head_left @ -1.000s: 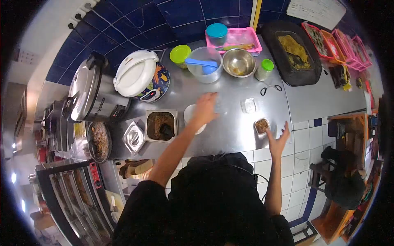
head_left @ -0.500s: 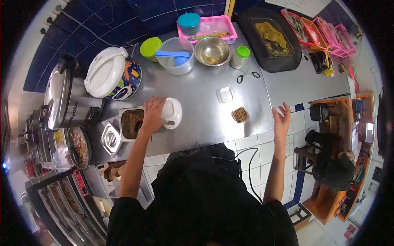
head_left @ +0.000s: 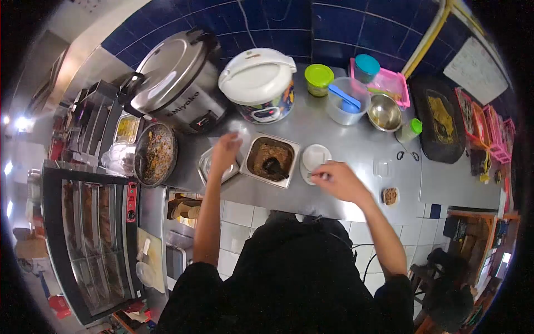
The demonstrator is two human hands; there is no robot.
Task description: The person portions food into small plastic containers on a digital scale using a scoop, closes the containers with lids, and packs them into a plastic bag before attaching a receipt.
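My left hand (head_left: 225, 151) is over the metal lid (head_left: 206, 166), left of the steel pan (head_left: 293, 179) of brown food; motion blurs its fingers. A black utensil (head_left: 272, 167) rests in the pan. My right hand (head_left: 340, 182) is at the front right of a white kitchen scale (head_left: 316, 157), its fingers pinched together on something small that I cannot make out. Farther right stand a small clear tub of brown food (head_left: 390, 196) and a clear square piece of plastic (head_left: 382, 168).
Two rice cookers (head_left: 192, 106) (head_left: 264, 83) stand at the back left beside a pan of food (head_left: 156, 155). At the back right are a clear bowl (head_left: 346, 114), a steel bowl (head_left: 384, 112), a green-lidded jar (head_left: 410, 129) and a black tray (head_left: 439, 150). A person (head_left: 450, 295) is at the lower right.
The view has turned left. My left hand has gone from beside the scale to above the metal lid. My right hand has moved in from the counter's right side to the scale and closed.
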